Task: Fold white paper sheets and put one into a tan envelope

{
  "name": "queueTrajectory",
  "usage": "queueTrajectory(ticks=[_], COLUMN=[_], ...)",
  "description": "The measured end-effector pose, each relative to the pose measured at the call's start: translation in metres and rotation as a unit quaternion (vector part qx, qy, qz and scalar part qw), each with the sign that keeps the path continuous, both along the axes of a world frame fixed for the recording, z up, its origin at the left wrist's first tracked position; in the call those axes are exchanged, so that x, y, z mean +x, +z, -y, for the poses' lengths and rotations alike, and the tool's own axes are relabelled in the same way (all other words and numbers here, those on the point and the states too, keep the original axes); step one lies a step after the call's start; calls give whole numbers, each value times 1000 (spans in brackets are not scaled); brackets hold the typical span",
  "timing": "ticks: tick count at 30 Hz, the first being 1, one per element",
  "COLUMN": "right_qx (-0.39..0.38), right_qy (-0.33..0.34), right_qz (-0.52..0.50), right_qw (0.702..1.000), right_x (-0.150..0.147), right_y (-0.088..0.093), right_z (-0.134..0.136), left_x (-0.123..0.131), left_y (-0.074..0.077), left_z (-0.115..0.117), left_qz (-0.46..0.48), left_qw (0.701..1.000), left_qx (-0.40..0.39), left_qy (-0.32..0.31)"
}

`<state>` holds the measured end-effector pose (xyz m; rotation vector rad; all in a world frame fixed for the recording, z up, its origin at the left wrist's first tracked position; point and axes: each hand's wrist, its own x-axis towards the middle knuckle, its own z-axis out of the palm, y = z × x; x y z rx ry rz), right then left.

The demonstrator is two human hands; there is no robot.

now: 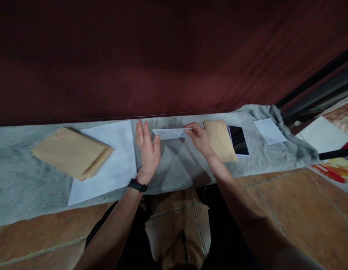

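Observation:
A white sheet of paper [169, 133] hangs above the grey cloth [27, 187], seen nearly edge-on. My right hand [200, 139] pinches its right end between thumb and fingers. My left hand [147, 148] is flat and upright with fingers together and straight, its thumb side against the paper's left end. A black band sits on my left wrist. The paper casts a shadow on the cloth below.
A stack of brown envelopes [71, 152] lies on white sheets [112, 165] at the left. Right of my hand are a single brown envelope [219, 140], a black phone [238, 140] and a small white paper [269, 131]. Tiled floor lies in front, a dark red wall behind.

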<state>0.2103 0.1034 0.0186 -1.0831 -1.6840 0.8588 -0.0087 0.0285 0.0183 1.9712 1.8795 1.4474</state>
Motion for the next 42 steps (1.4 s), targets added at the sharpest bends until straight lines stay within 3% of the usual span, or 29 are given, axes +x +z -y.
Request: queueTrajectory(ticks=[3,6,9,13,16,26,28,32,37,42], right_qx=[-1,-54,-101,-137,-142,-156,-148,-78,5,13], right_qy=[17,53,125,215,242,242,209,86,115,75], right_qz=[-26,24,72,140,193,265,273,278,342,398], right_qw=[1000,997,984,957,940,920,927,954,932,914], right_x=[4,10,19,30,34,41,38,14,-26,-30], right_y=[7,9,7,5,8,24,22,6,-25,-39], right_z=[10,19,25,31,35,39,39,42,59,67], left_x=[-7,-9,-7,0,7,25,31,48,64,62], left_y=[12,13,5,-10,-20,-31,-31,-30,-35,-42], left_z=[4,6,7,11,17,19,19,23,29,27], left_qz=[11,-22,-65,-148,-209,-277,-274,-262,-277,-300], left_qw=[999,1000,993,959,935,917,922,931,919,913], left_qx=[34,-13,-88,-183,-221,-262,-253,-230,-240,-244], left_qy=[15,14,-49,-161,-180,-115,-103,-112,-146,-126])
